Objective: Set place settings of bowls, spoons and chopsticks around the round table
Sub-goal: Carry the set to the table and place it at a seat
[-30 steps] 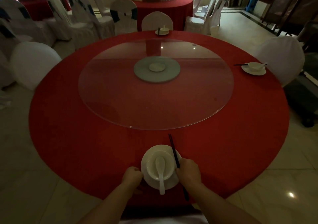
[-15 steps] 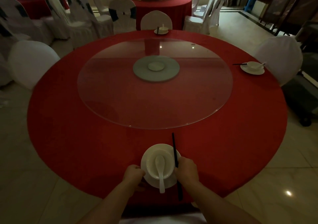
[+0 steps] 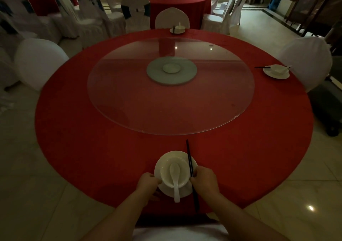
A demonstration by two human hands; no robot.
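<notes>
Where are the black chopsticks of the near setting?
Head view, bottom centre: the black chopsticks lie across the white saucer's right rim, under the right hand.

The chopsticks (image 3: 190, 166) have turned from slanted to nearly straight beside the bowl (image 3: 174, 174). The left hand (image 3: 148, 184) has moved in and now touches the bowl's rim. The right hand (image 3: 204, 182) has closed in too.

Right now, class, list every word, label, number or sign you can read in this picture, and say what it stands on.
None can be read. The plate, bowl, spoon, chopsticks, red tablecloth and chair covers show no print. The room is dim; anything on the far screens is too dark to tell.
</notes>
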